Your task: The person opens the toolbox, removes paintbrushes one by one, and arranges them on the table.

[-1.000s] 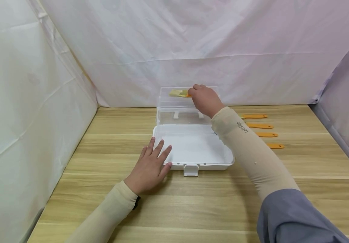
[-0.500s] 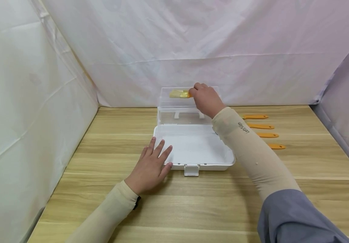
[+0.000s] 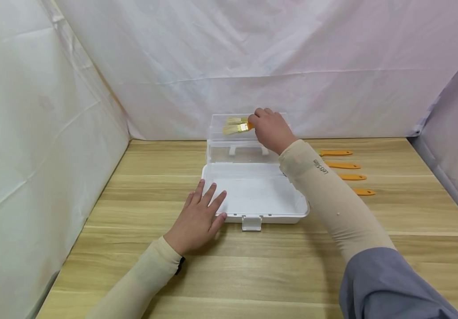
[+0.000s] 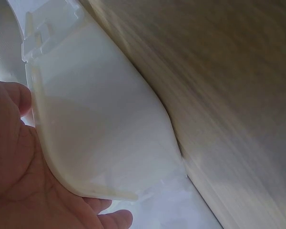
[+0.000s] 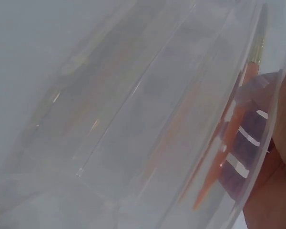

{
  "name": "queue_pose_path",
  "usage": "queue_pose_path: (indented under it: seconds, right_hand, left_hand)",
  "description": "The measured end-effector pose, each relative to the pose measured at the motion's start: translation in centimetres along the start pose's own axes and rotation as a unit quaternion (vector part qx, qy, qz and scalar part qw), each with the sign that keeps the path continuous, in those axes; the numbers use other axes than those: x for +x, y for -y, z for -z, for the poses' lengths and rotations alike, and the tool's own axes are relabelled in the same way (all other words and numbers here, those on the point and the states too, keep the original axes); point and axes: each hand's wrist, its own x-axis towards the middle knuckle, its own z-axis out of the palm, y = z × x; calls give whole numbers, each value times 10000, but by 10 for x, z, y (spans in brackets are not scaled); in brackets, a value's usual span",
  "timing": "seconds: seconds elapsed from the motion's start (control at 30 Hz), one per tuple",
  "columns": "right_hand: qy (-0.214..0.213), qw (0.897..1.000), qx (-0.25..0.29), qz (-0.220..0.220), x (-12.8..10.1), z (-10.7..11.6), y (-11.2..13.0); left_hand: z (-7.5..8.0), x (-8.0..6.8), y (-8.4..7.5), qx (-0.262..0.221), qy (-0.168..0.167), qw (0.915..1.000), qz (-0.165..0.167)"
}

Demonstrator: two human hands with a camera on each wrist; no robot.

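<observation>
A shallow white box [image 3: 256, 190] stands on the table, its clear lid [image 3: 248, 153] raised at the back. My left hand [image 3: 197, 219] lies with spread fingers over the box's front left corner. In the left wrist view its palm and thumb sit along the rim of the white wall [image 4: 100, 114]. My right hand [image 3: 270, 128] grips a paintbrush [image 3: 236, 128] by its orange handle at the raised lid, pale bristles pointing left. Just behind shows a second bristle head [image 3: 236, 120]; whether it is another brush or a reflection I cannot tell. Clear plastic covers the handle [image 5: 219, 157] in the right wrist view.
Several orange-handled tools [image 3: 342, 165] lie in a row right of the box, partly hidden by my right forearm. A front latch [image 3: 251, 223] hangs open. White cloth [image 3: 165, 66] hangs behind and to the left of the wooden table [image 3: 232, 283].
The paintbrush's bristle end has tilted slightly down, and a second bristle head has come into sight behind it. Both hands are almost where they were.
</observation>
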Motion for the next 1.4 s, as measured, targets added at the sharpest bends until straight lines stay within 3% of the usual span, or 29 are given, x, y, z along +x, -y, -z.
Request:
queue_pose_path:
  seconds: [0.3,0.73,1.23,1.4]
  right_hand:
    - [-28,9993,-356,130,0,5,-4]
    - [-370,9991,-196,47,-11,33,-10]
    - [-205,9998,-41,28,-52,57,4]
    - [-452,9989,-73,53,-74,60,8]
  left_hand:
    - [1,1,0,-67,40,10000,-18]
    - [2,-1,-2,-59,10,10000,-35]
    - [-2,1,0,-37,-35,10000,-83]
    - [-3,1,2,-48,-87,9999,-112]
